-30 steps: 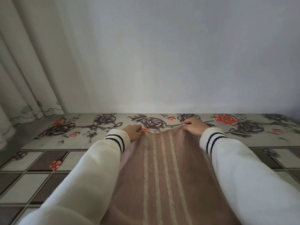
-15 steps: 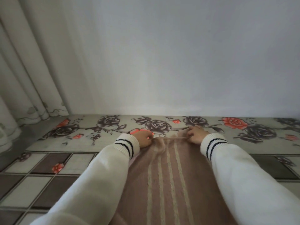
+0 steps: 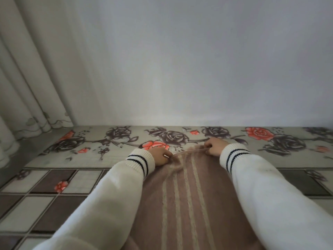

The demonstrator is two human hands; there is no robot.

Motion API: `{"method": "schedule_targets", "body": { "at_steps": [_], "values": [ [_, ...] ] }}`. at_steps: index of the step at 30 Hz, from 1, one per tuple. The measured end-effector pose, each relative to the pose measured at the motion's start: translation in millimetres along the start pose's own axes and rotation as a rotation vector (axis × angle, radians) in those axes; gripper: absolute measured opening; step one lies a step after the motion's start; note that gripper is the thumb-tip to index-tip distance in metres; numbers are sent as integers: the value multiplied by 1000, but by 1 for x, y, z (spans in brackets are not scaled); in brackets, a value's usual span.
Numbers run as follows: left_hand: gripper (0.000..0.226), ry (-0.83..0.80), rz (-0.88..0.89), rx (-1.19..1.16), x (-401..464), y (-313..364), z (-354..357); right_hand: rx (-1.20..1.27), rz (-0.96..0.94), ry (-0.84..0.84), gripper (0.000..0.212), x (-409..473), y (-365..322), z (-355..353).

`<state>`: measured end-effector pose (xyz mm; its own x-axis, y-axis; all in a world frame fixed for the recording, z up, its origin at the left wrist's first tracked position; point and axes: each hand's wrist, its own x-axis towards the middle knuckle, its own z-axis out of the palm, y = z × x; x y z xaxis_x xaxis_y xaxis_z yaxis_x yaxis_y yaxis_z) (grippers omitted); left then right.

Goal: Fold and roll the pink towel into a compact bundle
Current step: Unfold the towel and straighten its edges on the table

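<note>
The pink towel (image 3: 187, 201) with pale lengthwise stripes lies spread on the patterned surface, running from the bottom edge away from me. Its far edge is lifted a little and pulled taut between my hands. My left hand (image 3: 161, 156) pinches the far left corner. My right hand (image 3: 215, 147) pinches the far right corner. Both arms wear white sleeves with dark-striped cuffs and cover the towel's side edges.
The surface (image 3: 59, 184) has a rose border and brown-and-white squares. A plain white wall (image 3: 180, 69) rises just beyond the towel's far edge. Pale curtains (image 3: 27, 78) hang at the left.
Both hands have drawn the towel's far edge back toward me and closer together. The edge now bunches slightly and stands off the surface between them.
</note>
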<state>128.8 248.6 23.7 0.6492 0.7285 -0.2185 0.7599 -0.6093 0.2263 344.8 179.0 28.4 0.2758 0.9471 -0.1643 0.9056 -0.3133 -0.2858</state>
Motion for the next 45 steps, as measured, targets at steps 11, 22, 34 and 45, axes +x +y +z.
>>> {"method": "schedule_targets", "body": {
  "at_steps": [11,22,34,45],
  "values": [
    [32,76,-62,-35,-6,-3,-2,106,-35,53,19,-10,-5,-4],
    [28,43,-63,-61,-26,-5,-14,149,-28,-23,31,-28,-10,-12],
    [29,251,-51,-112,-56,-2,-26,208,-125,-51,6,-62,-16,-26],
    [29,141,-82,-45,-59,-2,-14,160,-79,-89,11,-82,-12,-17]
  ]
}}
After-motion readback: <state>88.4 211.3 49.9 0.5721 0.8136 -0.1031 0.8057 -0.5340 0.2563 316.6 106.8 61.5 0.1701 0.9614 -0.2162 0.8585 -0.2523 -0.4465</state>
